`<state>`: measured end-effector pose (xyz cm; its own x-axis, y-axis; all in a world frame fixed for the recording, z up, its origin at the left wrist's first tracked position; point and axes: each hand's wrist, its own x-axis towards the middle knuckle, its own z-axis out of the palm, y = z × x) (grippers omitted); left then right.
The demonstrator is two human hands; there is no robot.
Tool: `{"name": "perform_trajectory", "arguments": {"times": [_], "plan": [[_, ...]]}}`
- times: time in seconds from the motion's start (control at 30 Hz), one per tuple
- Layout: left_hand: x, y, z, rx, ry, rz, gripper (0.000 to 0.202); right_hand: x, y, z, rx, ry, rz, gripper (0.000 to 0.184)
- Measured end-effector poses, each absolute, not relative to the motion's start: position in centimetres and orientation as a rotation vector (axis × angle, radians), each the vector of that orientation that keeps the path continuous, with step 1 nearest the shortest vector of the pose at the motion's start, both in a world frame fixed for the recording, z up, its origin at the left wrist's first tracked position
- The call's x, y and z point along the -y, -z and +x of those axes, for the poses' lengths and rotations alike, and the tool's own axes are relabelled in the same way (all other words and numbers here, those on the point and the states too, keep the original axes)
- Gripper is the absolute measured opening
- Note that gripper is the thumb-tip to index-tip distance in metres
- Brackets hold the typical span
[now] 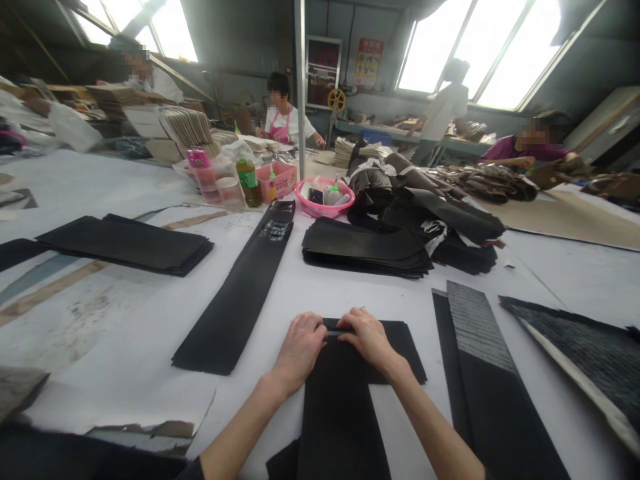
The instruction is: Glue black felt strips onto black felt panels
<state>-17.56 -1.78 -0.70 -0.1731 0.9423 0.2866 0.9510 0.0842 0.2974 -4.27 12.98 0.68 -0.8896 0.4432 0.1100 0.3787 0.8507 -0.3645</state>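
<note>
A long black strip of sheet material [340, 413] runs from the near edge of the view up to my two hands. My left hand [303, 340] is closed at the left corner of its far end, thumb and fingers pressed together on the edge. At the right corner, my right hand [367, 337] pinches the same end. A thin greyish line shows between the fingertips. Under and beyond the strip lies a crosswise black piece [403, 347]. I cannot tell whether the two are joined.
Left of my hands lies a long black stack [240, 300]; another stack [367, 247] sits beyond them. Black strips with a grey-striped end [480, 327] lie right. A pink basin [325, 205], a green bottle [249, 183] and heaped dark material [440, 213] stand farther back. Several people work behind.
</note>
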Motion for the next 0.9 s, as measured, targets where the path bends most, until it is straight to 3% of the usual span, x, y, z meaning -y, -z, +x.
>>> {"name": "perform_trajectory", "arguments": {"times": [0.17, 0.5, 0.6, 0.77, 0.9], "plan": [[0.9, 1.0, -18.5, 2.299, 0.626, -2.043, 0.042, -13.0, -0.1, -3.9, 2.781, -0.556, -0.620, 0.014], [0.9, 1.7, -18.2, 2.186, 0.551, -2.099, 0.020, -12.4, 0.4, -3.3, 2.740, -0.553, -0.486, 0.011], [1.0, 2.0, -18.2, 2.143, 0.538, -2.096, 0.021, -12.3, 0.4, -3.2, 2.735, -0.516, -0.483, 0.023], [1.3, 2.2, -18.3, 2.069, 0.483, -2.097, 0.024, -12.0, 0.3, -3.1, 2.769, -0.446, -0.422, 0.011], [1.4, 2.5, -18.4, 2.024, 0.449, -2.122, 0.030, -11.9, 0.5, -3.0, 2.777, -0.398, -0.408, 0.019]]}}
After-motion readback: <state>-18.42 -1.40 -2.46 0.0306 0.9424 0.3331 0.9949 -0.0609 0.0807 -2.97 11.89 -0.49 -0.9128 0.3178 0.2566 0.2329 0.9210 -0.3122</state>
